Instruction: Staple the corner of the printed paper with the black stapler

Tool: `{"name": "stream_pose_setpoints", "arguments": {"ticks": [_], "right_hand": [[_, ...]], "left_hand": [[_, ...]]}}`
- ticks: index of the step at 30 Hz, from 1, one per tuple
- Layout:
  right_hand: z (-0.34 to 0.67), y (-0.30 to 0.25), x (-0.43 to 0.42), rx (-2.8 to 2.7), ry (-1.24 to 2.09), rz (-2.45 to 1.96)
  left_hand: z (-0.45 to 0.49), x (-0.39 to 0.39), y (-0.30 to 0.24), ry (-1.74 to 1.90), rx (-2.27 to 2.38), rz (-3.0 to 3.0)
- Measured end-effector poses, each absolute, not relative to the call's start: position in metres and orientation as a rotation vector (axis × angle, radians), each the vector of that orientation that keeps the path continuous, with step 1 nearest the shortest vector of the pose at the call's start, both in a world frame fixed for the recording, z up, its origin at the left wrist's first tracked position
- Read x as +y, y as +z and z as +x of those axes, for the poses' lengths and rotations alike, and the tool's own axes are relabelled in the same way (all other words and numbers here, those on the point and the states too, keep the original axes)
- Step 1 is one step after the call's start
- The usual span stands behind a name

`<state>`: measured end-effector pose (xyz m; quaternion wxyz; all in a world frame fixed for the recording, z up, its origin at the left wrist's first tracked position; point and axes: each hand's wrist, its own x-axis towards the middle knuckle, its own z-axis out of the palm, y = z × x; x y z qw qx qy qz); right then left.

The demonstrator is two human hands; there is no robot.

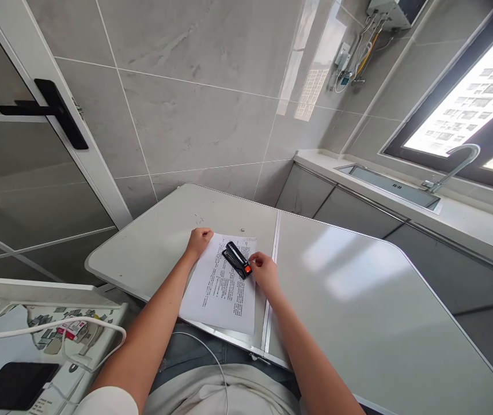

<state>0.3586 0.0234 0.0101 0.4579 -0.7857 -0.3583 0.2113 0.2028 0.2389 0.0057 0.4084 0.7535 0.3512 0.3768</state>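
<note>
Printed paper (218, 282) lies on the white table near my body, its text turned sideways. On its upper right part rests a black stapler (236, 259) on its side, with an orange-red patch at the end nearest me. My left hand (200, 242) is closed at the paper's far left corner, the fingers curled over its edge. Beside the stapler's orange-red end, my right hand (265, 273) has its thumb and fingers pinched together at the paper's right edge. Whatever is between those fingertips is hidden.
The folding table (350, 323) has a metal seam just right of the paper. A white cart (112, 314) at lower left holds a black tablet-like device (15, 385) and a white cable. A counter with a sink (393, 185) runs along the right; a door handle (59, 112) is at left.
</note>
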Motion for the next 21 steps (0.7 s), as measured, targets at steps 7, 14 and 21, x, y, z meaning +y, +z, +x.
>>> {"name": "stream_pose_setpoints", "arguments": {"ticks": [7,14,21], "right_hand": [[0.332,0.018,0.016,-1.019,0.368,-1.851],[0.317,0.036,0.001,-0.922,0.468,-1.870],[0.320,0.035,0.000,-1.005,0.545,-1.946]], "left_hand": [[0.202,0.238,0.008,0.936,0.904,1.930],[0.203,0.239,0.006,0.932,0.912,1.943],[0.202,0.238,0.008,0.921,0.917,1.939]]}}
